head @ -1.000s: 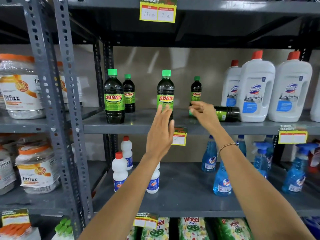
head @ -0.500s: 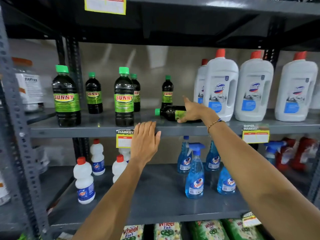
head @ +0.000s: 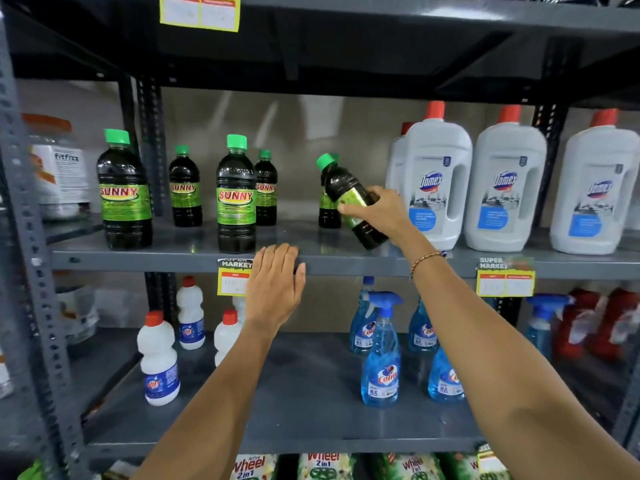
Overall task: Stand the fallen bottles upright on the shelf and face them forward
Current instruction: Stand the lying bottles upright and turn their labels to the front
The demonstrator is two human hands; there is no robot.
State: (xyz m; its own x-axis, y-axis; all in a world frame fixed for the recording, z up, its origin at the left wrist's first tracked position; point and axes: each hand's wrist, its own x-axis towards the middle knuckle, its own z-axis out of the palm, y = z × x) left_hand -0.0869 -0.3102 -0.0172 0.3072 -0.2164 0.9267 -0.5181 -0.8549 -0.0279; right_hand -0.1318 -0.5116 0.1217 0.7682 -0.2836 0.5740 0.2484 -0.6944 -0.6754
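Observation:
My right hand (head: 379,213) grips a dark bottle with a green cap (head: 346,192) around its label. The bottle leans left, its base touching the grey middle shelf (head: 346,263) beside the white jugs. Its label faces away from me. Behind it stands another small dark bottle (head: 327,216), mostly hidden. Several Sunny bottles stand upright with labels forward: a big one at the left (head: 124,192), a big one in the middle (head: 236,195), and two small ones at the back (head: 184,188) (head: 266,188). My left hand (head: 275,289) rests flat on the shelf's front edge, holding nothing.
White Domex jugs (head: 438,181) with red caps stand close to the right of the tilted bottle. Blue Colin spray bottles (head: 381,358) and small white bottles (head: 157,358) fill the lower shelf. A perforated steel post (head: 31,271) rises at the left. Price tags (head: 505,277) hang on the shelf edge.
The dark bottle lay on its side with my right hand on it; now the hand has gripped it and raised its cap end, so it leans steeply. My left hand stays on the shelf edge.

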